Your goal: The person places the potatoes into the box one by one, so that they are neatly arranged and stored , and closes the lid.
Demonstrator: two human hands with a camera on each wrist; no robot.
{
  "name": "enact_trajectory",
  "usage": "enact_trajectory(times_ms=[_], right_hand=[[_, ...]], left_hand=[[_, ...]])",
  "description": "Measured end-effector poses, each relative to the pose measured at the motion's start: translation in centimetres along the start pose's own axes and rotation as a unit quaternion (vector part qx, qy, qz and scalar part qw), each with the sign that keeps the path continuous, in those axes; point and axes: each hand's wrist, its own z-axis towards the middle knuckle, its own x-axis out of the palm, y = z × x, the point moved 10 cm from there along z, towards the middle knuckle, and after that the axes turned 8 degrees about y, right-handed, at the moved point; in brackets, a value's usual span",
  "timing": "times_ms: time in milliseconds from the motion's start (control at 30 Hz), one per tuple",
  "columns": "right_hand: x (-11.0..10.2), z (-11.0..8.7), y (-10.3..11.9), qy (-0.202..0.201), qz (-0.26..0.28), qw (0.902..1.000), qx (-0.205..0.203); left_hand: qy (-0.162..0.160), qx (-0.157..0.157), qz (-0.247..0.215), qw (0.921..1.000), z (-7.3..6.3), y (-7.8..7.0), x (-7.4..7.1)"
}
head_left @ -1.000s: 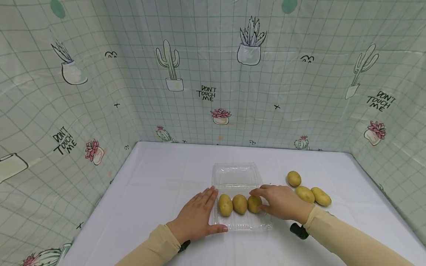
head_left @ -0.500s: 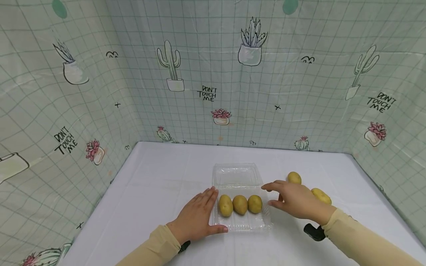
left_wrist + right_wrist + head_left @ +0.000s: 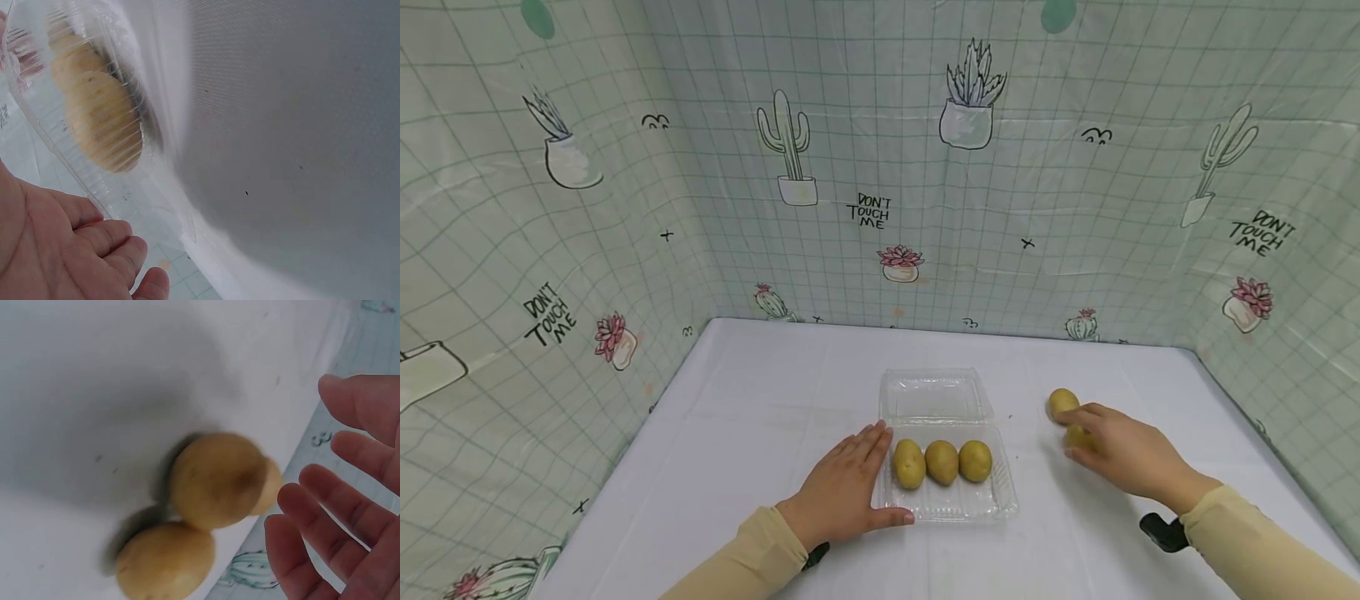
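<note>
Head view: I record that the right hand [image 3: 1123, 454] has left the clear container [image 3: 951, 504] and is now at a loose potato [image 3: 1081, 437], thumb and fingers to either side; contact cannot be confirmed. A second loose potato [image 3: 1063, 403] lies just beyond. Three potatoes [image 3: 942, 462] sit in a row in the container, none held; I judge that placement settled and another pick under way. The lid [image 3: 934, 396] stays folded back. The left hand [image 3: 842, 487] has not shifted.

Left wrist view: I find the left hand flat and open at the container's edge, gripping nothing; the potatoes show through the ribbed wall.

Right wrist view: I see the right hand's fingers spread, no potato enclosed. A third loose potato [image 3: 271, 487] is partly hidden.
</note>
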Motion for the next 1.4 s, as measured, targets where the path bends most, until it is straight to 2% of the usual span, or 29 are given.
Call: enact_trajectory(times_ms=[167, 533, 1167, 1400], right_hand=[[0.7, -0.6, -1.9, 0.015, -0.01, 0.9997, 0.018], [1.2, -0.7, -3.0, 0.016, -0.018, 0.9994, 0.025], [1.9, -0.3, -3.1, 0.028, 0.009, 0.9996, 0.005], [2.1, -0.2, -2.6, 0.038, -0.001, 0.9993, 0.003]], left_hand=[[0.002, 0.0, 0.002, 1.0, 0.0, 0.0, 0.0], [0.006, -0.005, 0.002, 1.0, 0.1, -0.1, 0.0], [0.003, -0.005, -0.003, 1.0, 0.0, -0.1, -0.1], [-0.001, -0.003, 0.003, 1.0, 0.0, -0.1, -0.1]])
